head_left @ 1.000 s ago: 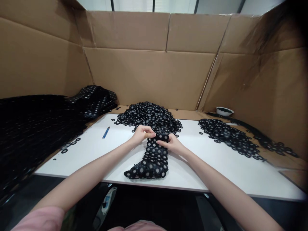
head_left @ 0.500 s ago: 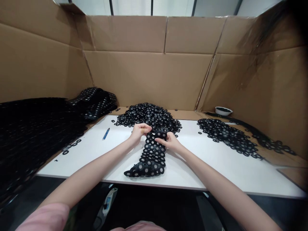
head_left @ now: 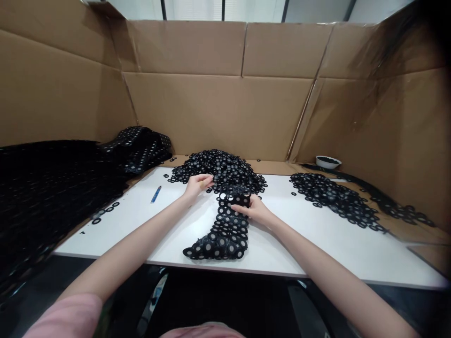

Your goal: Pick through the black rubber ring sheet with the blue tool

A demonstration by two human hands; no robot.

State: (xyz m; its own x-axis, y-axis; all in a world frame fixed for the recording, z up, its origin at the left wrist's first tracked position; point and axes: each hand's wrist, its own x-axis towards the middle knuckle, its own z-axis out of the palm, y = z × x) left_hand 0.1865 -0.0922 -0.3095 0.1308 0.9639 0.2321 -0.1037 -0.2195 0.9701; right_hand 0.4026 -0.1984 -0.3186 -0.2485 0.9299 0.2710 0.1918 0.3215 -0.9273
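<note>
Now hands apart: left hand (head_left: 198, 186) beside black ring strip (head_left: 227, 230), right hand (head_left: 252, 210) clamped on its top end.

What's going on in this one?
One person is working with bare hands at a white table. The right hand has its fingers on the top end of a strip of joined black rings with grey centres. The left hand is just beside it, at the front edge of a heap of similar rings. Another spread of rings lies to the right.
</note>
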